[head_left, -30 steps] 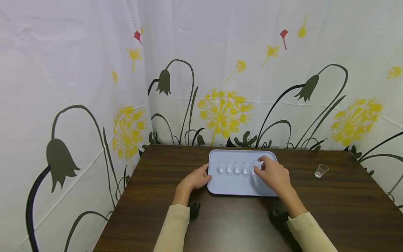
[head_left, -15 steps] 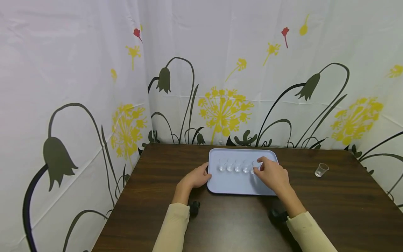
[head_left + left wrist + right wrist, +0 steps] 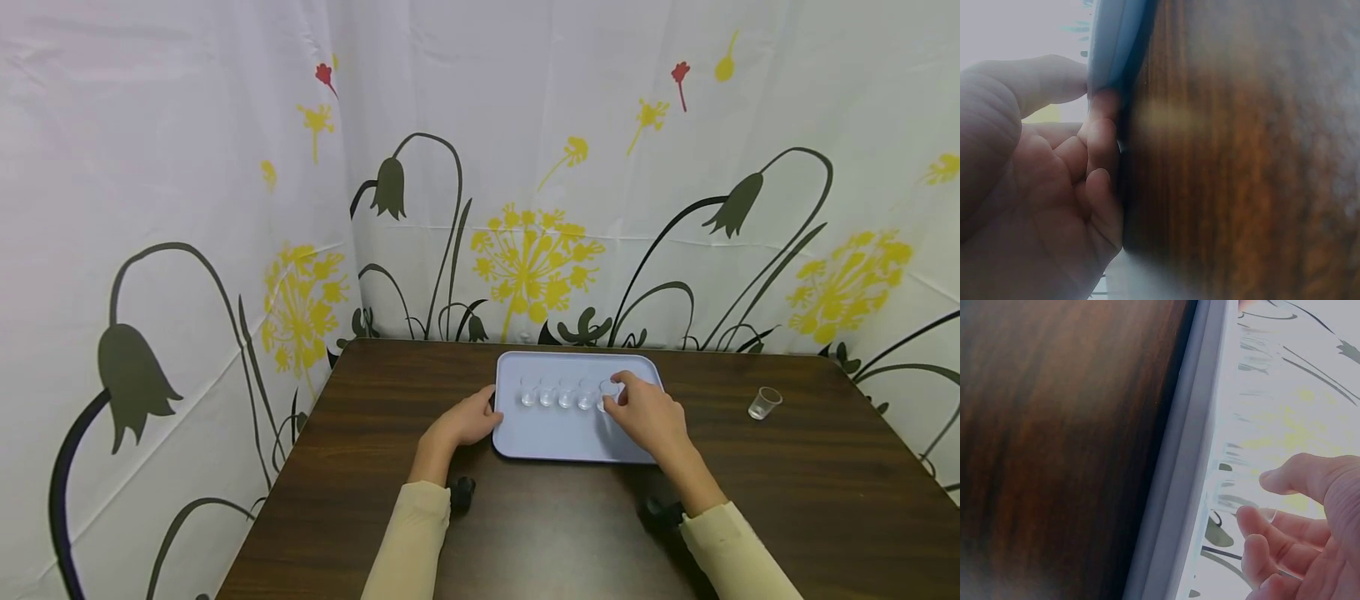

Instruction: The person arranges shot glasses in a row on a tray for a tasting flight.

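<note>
Several small clear shot glasses (image 3: 566, 395) stand in a row on a pale blue tray (image 3: 555, 440) in the head view. At the right end of that row, my right hand (image 3: 651, 418) pinches the last glass (image 3: 604, 397) between thumb and fingers. This glass shows only faintly in the right wrist view, near the fingertips (image 3: 1249, 519). My left hand (image 3: 463, 420) grips the tray's left edge. In the left wrist view its thumb (image 3: 1054, 78) lies on the rim and its curled fingers (image 3: 1102, 140) reach under the tray.
Another shot glass (image 3: 764, 404) stands by itself on the dark wooden table (image 3: 825, 483), right of the tray. Behind the table hangs a white curtain (image 3: 480, 108) with printed flowers. Each wrist wears a black camera strap.
The head view has tilted slightly, so the table sits a little higher in it. Both hands, the tray and the glasses keep their places.
</note>
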Action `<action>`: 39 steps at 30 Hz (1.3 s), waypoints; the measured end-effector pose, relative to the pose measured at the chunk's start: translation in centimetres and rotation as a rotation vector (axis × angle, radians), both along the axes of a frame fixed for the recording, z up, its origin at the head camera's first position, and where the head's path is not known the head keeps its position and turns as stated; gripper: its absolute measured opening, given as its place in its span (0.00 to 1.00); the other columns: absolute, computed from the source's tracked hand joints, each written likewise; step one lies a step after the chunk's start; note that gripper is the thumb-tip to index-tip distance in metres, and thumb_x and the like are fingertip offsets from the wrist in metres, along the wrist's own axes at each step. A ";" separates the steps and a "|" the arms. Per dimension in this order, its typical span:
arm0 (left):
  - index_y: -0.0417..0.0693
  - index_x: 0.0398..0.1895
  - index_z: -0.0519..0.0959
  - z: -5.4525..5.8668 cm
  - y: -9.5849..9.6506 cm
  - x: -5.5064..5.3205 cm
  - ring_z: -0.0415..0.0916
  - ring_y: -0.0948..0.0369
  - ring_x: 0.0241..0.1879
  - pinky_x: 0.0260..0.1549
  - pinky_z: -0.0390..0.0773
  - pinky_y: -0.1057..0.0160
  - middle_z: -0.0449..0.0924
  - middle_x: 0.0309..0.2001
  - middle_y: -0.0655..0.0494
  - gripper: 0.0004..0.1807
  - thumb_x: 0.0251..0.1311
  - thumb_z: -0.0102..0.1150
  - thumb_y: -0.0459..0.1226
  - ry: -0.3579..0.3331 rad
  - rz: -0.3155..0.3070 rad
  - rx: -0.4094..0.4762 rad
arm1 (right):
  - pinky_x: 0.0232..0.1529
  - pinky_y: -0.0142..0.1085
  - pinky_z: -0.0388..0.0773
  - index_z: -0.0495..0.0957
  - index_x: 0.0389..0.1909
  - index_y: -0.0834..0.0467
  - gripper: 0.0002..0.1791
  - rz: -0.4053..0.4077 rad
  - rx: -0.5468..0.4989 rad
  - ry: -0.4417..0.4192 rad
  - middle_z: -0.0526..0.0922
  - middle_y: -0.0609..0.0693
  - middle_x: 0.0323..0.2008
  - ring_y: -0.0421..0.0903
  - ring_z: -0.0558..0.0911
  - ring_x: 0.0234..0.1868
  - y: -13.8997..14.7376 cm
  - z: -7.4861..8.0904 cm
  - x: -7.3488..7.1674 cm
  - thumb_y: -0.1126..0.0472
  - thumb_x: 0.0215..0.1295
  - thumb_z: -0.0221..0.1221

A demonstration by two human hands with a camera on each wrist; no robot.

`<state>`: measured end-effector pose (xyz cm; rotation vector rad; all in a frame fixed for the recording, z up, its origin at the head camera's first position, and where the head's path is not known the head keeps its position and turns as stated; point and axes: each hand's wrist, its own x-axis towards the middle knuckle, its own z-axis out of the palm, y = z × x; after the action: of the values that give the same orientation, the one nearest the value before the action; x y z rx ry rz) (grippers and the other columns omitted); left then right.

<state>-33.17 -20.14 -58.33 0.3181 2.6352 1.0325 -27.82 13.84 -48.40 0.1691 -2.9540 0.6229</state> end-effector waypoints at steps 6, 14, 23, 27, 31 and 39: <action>0.50 0.80 0.65 0.3 0.1 0.0 0.73 0.60 0.25 0.28 0.72 0.60 0.78 0.27 0.57 0.34 0.73 0.56 0.47 0.002 0.003 0.003 | 0.29 0.48 0.77 0.82 0.64 0.54 0.25 -0.004 0.005 0.006 0.92 0.50 0.40 0.48 0.85 0.32 0.0 0.2 0.0 0.48 0.71 0.63; 0.49 0.81 0.64 0.5 0.2 0.0 0.73 0.60 0.25 0.28 0.72 0.60 0.78 0.27 0.57 0.35 0.74 0.55 0.46 -0.002 0.002 0.012 | 0.29 0.48 0.77 0.79 0.69 0.54 0.30 0.011 0.015 -0.013 0.91 0.50 0.40 0.49 0.85 0.32 0.9 0.8 0.0 0.42 0.72 0.62; 0.51 0.78 0.66 0.4 0.2 0.2 0.73 0.60 0.25 0.28 0.72 0.60 0.78 0.26 0.58 0.32 0.73 0.56 0.47 0.005 0.002 0.019 | 0.36 0.53 0.77 0.80 0.68 0.55 0.34 -0.103 -0.074 0.007 0.90 0.57 0.50 0.58 0.88 0.43 5.2 2.2 0.0 0.33 0.78 0.53; 0.50 0.77 0.66 0.3 0.1 0.2 0.73 0.60 0.24 0.28 0.71 0.60 0.77 0.26 0.58 0.31 0.73 0.55 0.47 0.000 0.003 0.018 | 0.41 0.59 0.76 0.83 0.63 0.54 0.34 -0.179 -0.146 0.080 0.90 0.58 0.54 0.64 0.87 0.51 7.5 2.9 0.4 0.32 0.80 0.48; 0.51 0.77 0.66 0.2 0.0 0.3 0.72 0.60 0.24 0.27 0.71 0.60 0.77 0.26 0.58 0.31 0.73 0.55 0.47 -0.013 0.007 0.016 | 0.39 0.59 0.74 0.84 0.61 0.54 0.32 -0.232 -0.178 0.150 0.90 0.59 0.50 0.64 0.87 0.48 9.5 3.2 0.9 0.34 0.82 0.46; 0.49 0.78 0.66 -0.2 0.0 -0.1 0.72 0.60 0.24 0.27 0.71 0.60 0.77 0.26 0.57 0.32 0.74 0.55 0.46 -0.007 -0.001 0.004 | 0.38 0.55 0.72 0.85 0.55 0.53 0.25 -0.338 -0.295 0.262 0.88 0.57 0.42 0.60 0.84 0.43 11.9 3.5 1.6 0.41 0.81 0.49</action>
<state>-33.31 -20.17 -58.50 0.3161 2.6274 1.0365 -26.17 25.77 -44.93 -0.2505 -2.5207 0.8938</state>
